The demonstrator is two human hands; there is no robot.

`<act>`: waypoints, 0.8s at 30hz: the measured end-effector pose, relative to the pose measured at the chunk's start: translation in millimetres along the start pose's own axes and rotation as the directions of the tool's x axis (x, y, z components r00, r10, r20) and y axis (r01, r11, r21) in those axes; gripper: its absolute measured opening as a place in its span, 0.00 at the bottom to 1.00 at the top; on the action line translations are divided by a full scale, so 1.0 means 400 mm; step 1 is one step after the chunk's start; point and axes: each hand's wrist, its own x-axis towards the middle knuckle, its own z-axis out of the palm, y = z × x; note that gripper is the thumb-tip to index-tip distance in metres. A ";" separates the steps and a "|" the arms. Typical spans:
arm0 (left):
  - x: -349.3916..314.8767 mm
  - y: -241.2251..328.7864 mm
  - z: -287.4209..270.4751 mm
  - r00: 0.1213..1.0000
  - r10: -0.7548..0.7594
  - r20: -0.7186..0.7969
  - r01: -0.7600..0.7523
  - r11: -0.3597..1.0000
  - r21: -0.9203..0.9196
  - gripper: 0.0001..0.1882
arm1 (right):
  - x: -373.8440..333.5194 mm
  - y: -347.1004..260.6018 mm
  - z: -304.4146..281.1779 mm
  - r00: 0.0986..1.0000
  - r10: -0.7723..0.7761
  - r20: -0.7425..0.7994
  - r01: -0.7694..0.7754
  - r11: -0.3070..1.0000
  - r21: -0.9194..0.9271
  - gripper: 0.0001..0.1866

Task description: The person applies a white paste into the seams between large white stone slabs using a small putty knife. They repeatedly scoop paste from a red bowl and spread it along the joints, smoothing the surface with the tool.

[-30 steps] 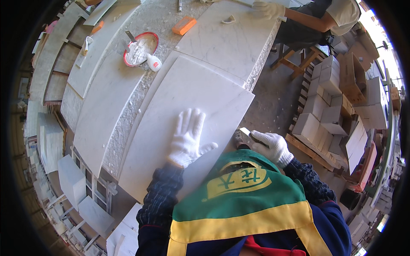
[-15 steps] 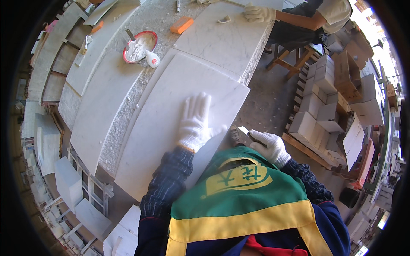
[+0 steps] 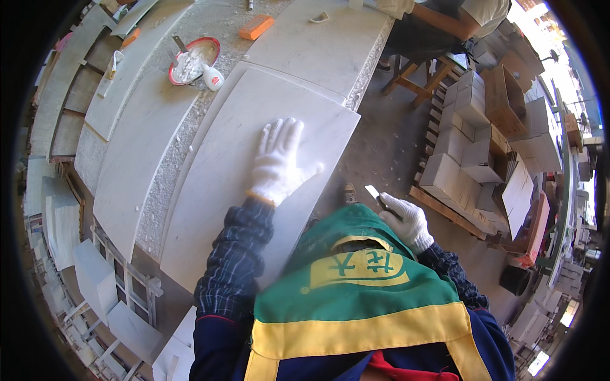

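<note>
A pale marble-like slab (image 3: 222, 159) lies on the worktable in front of me. My left hand (image 3: 276, 165), in a white knit glove, rests palm down on it with fingers stretched and thumb out to the right. Beyond the slab's right edge, close to my green and yellow apron (image 3: 375, 298), my gloved right hand (image 3: 408, 222) is closed around a scraper (image 3: 373, 191). Its pale flat blade points up and left; the dark handle is mostly hidden in my fingers.
A red-rimmed bowl (image 3: 215, 44) of white paste, with a blade and a white bottle (image 3: 213, 78), stands beyond the slab. Near it lies an orange block (image 3: 257, 27). A co-worker's gloved hand (image 3: 395, 5) shows at the top. Stacked boxes (image 3: 454, 171) stand right, on a pallet.
The scene has shifted slightly up and left in view. My left hand stays flat on the slab; my right still grips the scraper. The co-worker's hand has moved right along the far slab.
</note>
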 end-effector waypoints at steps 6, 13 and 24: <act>-0.002 0.038 0.041 0.996 -0.073 -0.049 0.078 0.990 0.117 0.33 | 0.050 0.018 -0.040 0.993 -0.121 -0.009 0.121 0.991 0.064 0.23; -0.097 -0.011 -0.025 0.995 -0.092 -0.030 0.087 0.985 -0.152 0.50 | 0.099 0.101 -0.095 0.983 -0.177 -0.057 0.180 0.982 0.063 0.26; -0.003 -0.028 -0.006 0.959 -0.275 0.063 0.257 0.944 0.209 0.51 | 0.139 0.155 -0.132 0.984 -0.173 0.044 0.166 0.977 0.138 0.23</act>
